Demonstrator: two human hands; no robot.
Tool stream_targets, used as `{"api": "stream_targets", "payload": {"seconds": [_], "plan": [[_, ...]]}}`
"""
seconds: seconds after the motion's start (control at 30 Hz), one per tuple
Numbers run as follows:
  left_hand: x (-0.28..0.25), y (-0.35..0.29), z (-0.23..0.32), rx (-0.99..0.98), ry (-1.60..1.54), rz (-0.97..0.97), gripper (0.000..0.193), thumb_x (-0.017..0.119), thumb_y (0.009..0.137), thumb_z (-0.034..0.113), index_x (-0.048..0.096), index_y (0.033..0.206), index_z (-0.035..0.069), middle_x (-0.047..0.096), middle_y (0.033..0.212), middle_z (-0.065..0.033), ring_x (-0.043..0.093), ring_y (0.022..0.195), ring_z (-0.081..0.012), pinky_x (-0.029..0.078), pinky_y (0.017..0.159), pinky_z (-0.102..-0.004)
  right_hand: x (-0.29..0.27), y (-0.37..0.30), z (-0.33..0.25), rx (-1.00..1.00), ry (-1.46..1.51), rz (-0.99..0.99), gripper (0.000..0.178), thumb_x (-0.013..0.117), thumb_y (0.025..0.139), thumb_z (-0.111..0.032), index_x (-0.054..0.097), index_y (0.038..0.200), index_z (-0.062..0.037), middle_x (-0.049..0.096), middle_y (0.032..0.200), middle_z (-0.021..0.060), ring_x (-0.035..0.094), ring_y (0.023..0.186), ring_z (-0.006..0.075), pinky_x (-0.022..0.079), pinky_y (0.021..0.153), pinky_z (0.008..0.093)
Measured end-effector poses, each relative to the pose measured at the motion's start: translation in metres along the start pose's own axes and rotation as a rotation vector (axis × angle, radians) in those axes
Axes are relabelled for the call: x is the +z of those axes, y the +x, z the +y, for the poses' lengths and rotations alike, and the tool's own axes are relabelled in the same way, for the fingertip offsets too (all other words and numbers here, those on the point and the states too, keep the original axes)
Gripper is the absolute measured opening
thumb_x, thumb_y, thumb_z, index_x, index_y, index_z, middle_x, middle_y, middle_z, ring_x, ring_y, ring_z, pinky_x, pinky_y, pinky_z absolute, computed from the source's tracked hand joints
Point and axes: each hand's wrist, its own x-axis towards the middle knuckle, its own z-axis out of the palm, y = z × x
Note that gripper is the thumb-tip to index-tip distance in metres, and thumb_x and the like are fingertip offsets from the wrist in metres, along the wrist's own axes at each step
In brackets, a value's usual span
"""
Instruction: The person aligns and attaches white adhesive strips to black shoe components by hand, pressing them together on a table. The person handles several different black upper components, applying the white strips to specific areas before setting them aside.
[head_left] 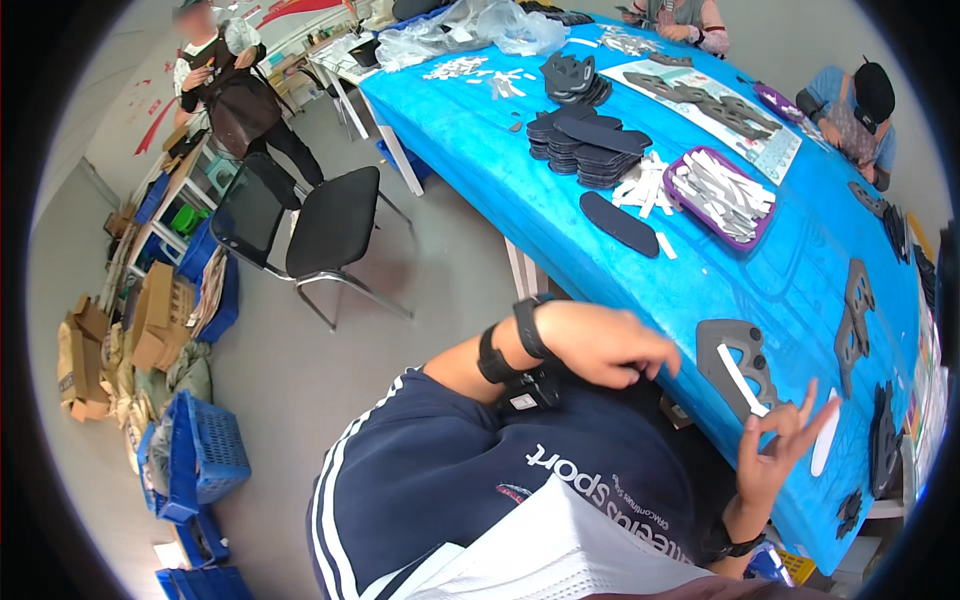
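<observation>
My left hand [612, 345] hovers by the table's near edge, fingers loosely bent and apart, with nothing seen in it. My right hand [778, 445] has its thumb and a finger pinched at the lower end of a narrow white strip [738, 378]; its other fingers stretch out. The strip slants across a dark grey foam-like piece [712, 345] with cutouts and round black spots, lying on the blue-covered table [640, 290]. Just beyond the right fingers lies a longer white strip [825, 445]. A similar grey cutout piece [855, 315] lies farther right.
A purple tray [735, 240] holds many white strips, beside stacked black pads [585, 145] and a single pad [620, 224]. Co-workers sit across the table; another person [235, 85] stands far left. A black chair [335, 220] and blue crates [205, 450] are on the floor.
</observation>
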Motion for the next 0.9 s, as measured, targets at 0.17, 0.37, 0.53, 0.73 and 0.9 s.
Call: {"api": "stream_targets", "payload": {"seconds": [0.17,0.37,0.53,0.73,0.9], "plan": [[0.034,0.025,-0.002,-0.040,-0.072,-0.317,0.058,0.047,0.078,-0.001,0.044,0.135,0.008,0.065,0.095,-0.0141,0.065,0.088,-0.0280,0.051,0.077,-0.0391,0.013,0.001,-0.003,0.067,0.079,-0.278,0.091,0.076,0.070,-0.011,0.026,0.145,0.0006,0.058,0.076,0.0051,0.055,0.078,0.0221,0.040,0.095,0.0403],[0.053,0.045,0.006,0.011,-0.103,-0.360,0.070,0.047,0.078,0.001,0.034,0.144,0.020,0.067,0.091,-0.0100,0.065,0.085,-0.0263,0.050,0.077,-0.0379,0.014,0.005,-0.007,0.055,0.096,-0.589,0.043,0.079,0.068,-0.030,0.066,0.098,-0.0035,0.064,0.083,0.0102,0.058,0.078,0.0302,0.045,0.072,0.0379],[0.061,0.051,0.009,0.022,-0.141,-0.417,0.068,0.049,0.080,0.005,0.033,0.143,0.021,0.067,0.090,-0.0072,0.065,0.084,-0.0260,0.049,0.076,-0.0370,0.008,0.000,-0.015,0.175,0.111,-0.710,0.033,0.078,0.069,-0.032,0.064,0.079,-0.0040,0.063,0.076,0.0096,0.056,0.072,0.0299,0.044,0.067,0.0383],[0.071,0.058,0.012,0.089,-0.013,-0.438,0.043,0.053,0.082,0.010,0.050,0.124,0.009,0.065,0.090,-0.0147,0.063,0.083,-0.0324,0.048,0.075,-0.0404,0.011,0.001,-0.029,0.002,-0.053,-0.704,0.038,0.076,0.069,-0.040,0.060,0.073,-0.0059,0.058,0.069,0.0084,0.055,0.069,0.0292,0.042,0.065,0.0390],[0.079,0.063,0.004,0.088,-0.051,-0.603,0.024,0.055,0.084,0.016,0.057,0.103,0.003,0.064,0.092,-0.0183,0.061,0.086,-0.0346,0.047,0.076,-0.0414,0.014,0.000,-0.028,-0.147,-0.098,-0.745,0.038,0.073,0.071,-0.040,0.053,0.066,-0.0076,0.053,0.064,0.0072,0.052,0.064,0.0276,0.040,0.063,0.0386]]}}
